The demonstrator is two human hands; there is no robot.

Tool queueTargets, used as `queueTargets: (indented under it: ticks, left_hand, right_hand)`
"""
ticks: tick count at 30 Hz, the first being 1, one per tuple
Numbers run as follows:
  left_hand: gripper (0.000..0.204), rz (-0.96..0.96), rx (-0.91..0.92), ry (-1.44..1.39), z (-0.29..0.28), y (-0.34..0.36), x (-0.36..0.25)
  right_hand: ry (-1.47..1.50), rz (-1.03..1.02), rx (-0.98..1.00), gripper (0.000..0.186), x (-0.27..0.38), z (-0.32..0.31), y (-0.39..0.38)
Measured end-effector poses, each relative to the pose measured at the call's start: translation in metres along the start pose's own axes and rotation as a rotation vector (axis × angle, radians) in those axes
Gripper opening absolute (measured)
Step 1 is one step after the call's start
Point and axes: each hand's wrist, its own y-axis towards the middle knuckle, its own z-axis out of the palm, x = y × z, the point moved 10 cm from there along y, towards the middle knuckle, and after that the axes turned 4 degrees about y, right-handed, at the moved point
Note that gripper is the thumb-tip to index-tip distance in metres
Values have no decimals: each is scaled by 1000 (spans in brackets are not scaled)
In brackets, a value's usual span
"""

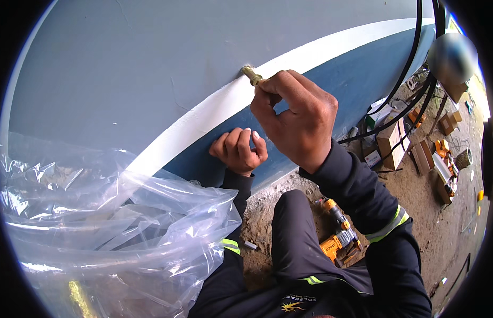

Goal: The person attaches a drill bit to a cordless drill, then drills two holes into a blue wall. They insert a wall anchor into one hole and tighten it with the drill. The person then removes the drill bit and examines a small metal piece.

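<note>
A yellowish metal anchor bolt (pixel 252 75) meets the painted wall (pixel 151 63) at a hole just above its white stripe (pixel 204 114). My right hand (pixel 299 108) pinches the bolt's outer end between thumb and fingers. Lower down, my left hand (pixel 239 150) is curled closed close against the blue band (pixel 286 124) of the wall; whatever lies inside its fingers is hidden. At the left is a large clear plastic bag (pixel 130 228), bunched up beside my left arm. Another yellowish metal piece (pixel 79 299) shows through its lower part.
An orange and black power drill (pixel 339 236) lies on the dirt by my leg. Black cables (pixel 410 58) hang down the wall at the right. Beyond them are cardboard boxes (pixel 393 142), an orange tool (pixel 442 148) and other scattered items. A person's blurred head (pixel 453 58) is at upper right.
</note>
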Motion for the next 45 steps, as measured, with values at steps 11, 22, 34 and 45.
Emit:
queueTargets:
  ticks: [11,22,34,45]
  left_hand:
    - [12,-7,4,12,7,1,4]
    - [13,-36,20,9,12,1,8]
    - [12,-134,106,-26,13,14,6]
    - [59,-36,228,324,45,101,-12]
  right_hand:
    - [57,106,17,12,-8,7,7]
    - [36,155,29,9,-10,10,16]
    - [-225,536,225,7,-104,-172,-172]
    - [301,1809,-825,12,-243,-429,-780]
